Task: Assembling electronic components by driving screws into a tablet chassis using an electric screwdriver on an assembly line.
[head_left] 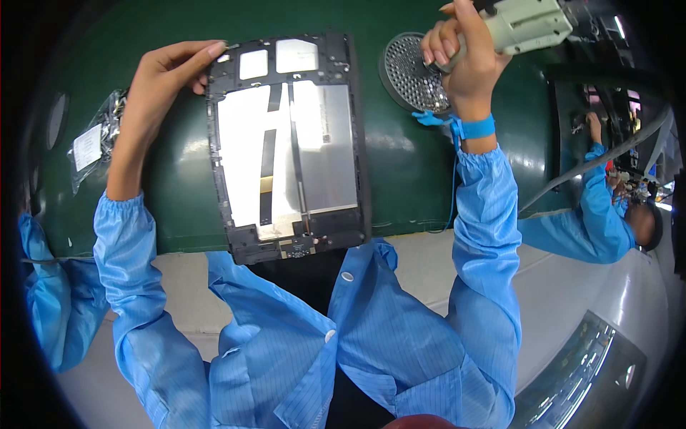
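Note:
A tablet's opened inner frame (339, 157), black with silver metal panels and dark ribbon strips, lies in front of me, its near edge overhanging the green table. My left hand (175, 68) pinches its far left corner, thumb on top; the fingers under it are partly hidden. In my right hand (468, 61) is a pale green electric screwdriver (525, 27), tilted, with its nose end toward a round dish (404, 64) that has a perforated plate. Its bit is hidden by my fingers. A blue wrist strap (475, 129) with a cord circles my right wrist.
A clear plastic bag (89, 146) with a white label and small parts lies at the left. A grey cable (607, 157) crosses on the right. Co-workers' blue sleeves (597, 189) show at both sides. Dark equipment (579, 121) stands at the right.

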Tool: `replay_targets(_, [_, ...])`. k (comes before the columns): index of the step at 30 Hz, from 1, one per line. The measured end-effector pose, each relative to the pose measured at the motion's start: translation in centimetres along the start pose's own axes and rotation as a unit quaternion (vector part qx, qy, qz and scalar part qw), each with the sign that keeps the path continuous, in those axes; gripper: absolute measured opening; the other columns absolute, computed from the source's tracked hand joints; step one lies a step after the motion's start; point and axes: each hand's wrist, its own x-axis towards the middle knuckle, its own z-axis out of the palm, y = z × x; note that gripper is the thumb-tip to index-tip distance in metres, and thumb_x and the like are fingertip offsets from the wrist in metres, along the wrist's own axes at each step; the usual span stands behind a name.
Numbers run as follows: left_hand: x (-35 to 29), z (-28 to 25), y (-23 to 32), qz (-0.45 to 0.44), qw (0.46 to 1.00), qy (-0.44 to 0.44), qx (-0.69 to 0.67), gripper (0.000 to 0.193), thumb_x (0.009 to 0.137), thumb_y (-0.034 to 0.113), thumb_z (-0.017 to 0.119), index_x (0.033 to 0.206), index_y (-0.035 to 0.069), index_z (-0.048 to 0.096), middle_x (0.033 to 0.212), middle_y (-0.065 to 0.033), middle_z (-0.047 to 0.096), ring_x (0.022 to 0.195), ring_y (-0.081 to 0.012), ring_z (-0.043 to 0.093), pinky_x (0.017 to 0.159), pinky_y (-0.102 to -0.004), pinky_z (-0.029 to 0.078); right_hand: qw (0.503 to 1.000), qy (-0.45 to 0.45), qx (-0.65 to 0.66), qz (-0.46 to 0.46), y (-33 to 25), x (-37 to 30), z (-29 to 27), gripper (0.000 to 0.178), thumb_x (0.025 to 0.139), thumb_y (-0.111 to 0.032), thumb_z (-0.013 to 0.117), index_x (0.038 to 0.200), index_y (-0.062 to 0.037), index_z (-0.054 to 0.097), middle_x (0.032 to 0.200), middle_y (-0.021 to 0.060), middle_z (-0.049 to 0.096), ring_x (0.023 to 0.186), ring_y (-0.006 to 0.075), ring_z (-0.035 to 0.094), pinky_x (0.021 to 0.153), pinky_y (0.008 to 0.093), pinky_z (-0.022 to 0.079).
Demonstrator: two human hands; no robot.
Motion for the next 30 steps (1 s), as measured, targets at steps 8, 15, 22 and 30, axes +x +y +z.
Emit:
replay_targets(8, [-0.1, 0.4, 0.3, 0.054, 0.993, -0.076, -0.067, 0.033, 0.099, 0.025, 0.058, 0.115, -0.002, 0.070, 0.080, -0.0040, 0.063, 0.073, -0.0093, 0.059, 0.070, -0.0219, 0.050, 0.996, -0.068, -0.050, -0.036, -0.8, 0.2, -1.0, 0.043, 0.101, -0.029, 0.045, 0.121, 0.0086, 0.052, 0.056, -0.0018, 0.035, 0.046, 0.0102, 0.036, 0.048, 0.0293, 0.037])
replay_targets(15, [-1.3, 1.1, 0.2, 0.090, 0.979, -0.157, -0.100, 0.028, 0.093, 0.015, 0.065, 0.110, -0.006, 0.070, 0.093, -0.0125, 0.072, 0.077, -0.0143, 0.068, 0.074, -0.0251, 0.056, 0.978, -0.204, 0.039, -0.021, -2.1, -0.5, 6.8, 0.042, 0.101, -0.033, 0.040, 0.112, 0.0047, 0.055, 0.058, -0.0014, 0.034, 0.048, 0.0104, 0.035, 0.049, 0.0301, 0.036])
replay_targets(22, [-0.7, 2.5, 1.0, 0.106, 0.964, -0.155, -0.188, 0.026, 0.091, 0.014, 0.067, 0.105, -0.007, 0.071, 0.088, -0.0116, 0.072, 0.079, -0.0144, 0.069, 0.075, -0.0257, 0.057, 0.775, -0.369, 0.513, -0.018, 3.2, 0.1, 16.0, 0.031, 0.101, -0.028, 0.044, 0.103, 0.0014, 0.054, 0.049, -0.0017, 0.034, 0.037, 0.0115, 0.035, 0.040, 0.0279, 0.038])
replay_targets(30, [-1.6, 0.6, 2.7, 0.083, 0.962, -0.189, -0.178, 0.024, 0.091, 0.013, 0.065, 0.102, -0.007, 0.070, 0.081, -0.0085, 0.072, 0.072, -0.0109, 0.060, 0.069, -0.0267, 0.049, 0.962, -0.259, 0.086, -0.009, 2.0, -0.8, 14.0, 0.039, 0.096, -0.032, 0.040, 0.103, 0.0023, 0.057, 0.055, -0.0014, 0.031, 0.044, 0.0117, 0.035, 0.047, 0.0308, 0.037])
